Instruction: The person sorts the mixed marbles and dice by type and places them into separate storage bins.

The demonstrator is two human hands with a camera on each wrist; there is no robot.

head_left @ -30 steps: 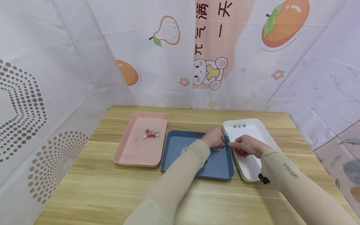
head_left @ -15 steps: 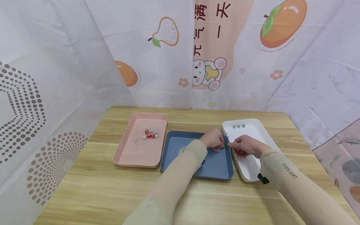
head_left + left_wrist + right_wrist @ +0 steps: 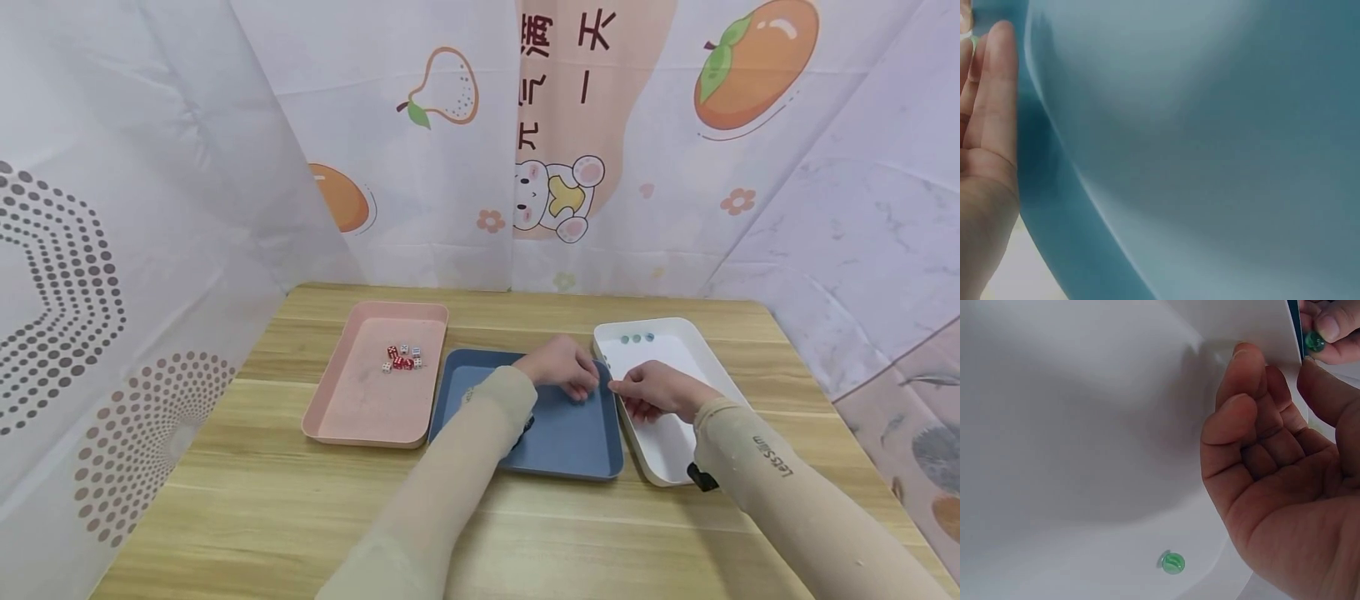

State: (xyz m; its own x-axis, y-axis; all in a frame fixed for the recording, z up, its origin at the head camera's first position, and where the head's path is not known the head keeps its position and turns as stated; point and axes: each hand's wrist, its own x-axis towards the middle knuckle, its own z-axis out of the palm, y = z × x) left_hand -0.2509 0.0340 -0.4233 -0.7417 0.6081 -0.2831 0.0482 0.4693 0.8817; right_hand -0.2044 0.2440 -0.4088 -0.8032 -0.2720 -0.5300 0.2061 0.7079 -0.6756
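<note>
My left hand (image 3: 564,367) is over the right end of the blue tray (image 3: 555,458). It pinches a green glass marble (image 3: 1314,342) between thumb and finger, seen best in the right wrist view. Only part of the left hand (image 3: 988,119) shows in the left wrist view, beside the blue tray's wall. My right hand (image 3: 663,390) is at the left wall of the white tray (image 3: 652,472), its fingers inside and its thumb at the rim, gripping that wall. Inside the white tray, another green marble (image 3: 1173,563) lies below the right hand (image 3: 1285,481).
Several marbles (image 3: 637,338) rest along the back of the white tray. At the left stands a pink tray (image 3: 360,408) holding red and white dice (image 3: 403,363). All the trays stand on a wooden table (image 3: 300,517), with printed curtains (image 3: 450,208) behind.
My left wrist and forearm have shifted left, with the hand turning slightly while its fingertips stay near the blue tray's right wall. My right hand keeps its place at the white tray's wall.
</note>
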